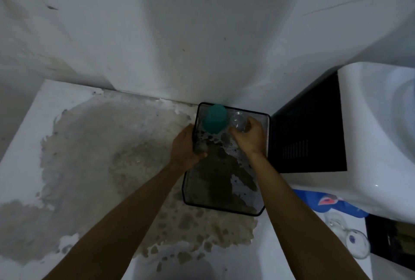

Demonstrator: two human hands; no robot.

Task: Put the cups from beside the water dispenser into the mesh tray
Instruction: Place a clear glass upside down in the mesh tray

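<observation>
- The mesh tray (224,209) was set on the worn counter (94,145), just beside the water dispenser (370,122), likely so the cups had a short way to go.
- A teal cup (215,118) was stood upside down in the tray's far corner, maybe so water could drip out.
- A clear glass (239,122) was gripped by the right hand (248,137) next to the teal cup.
- The tray's left rim was touched by the left hand (185,147). Something small and clear seemed to be held in it, but this could not be told.
- More glasses (357,242) were left near the dispenser.
</observation>
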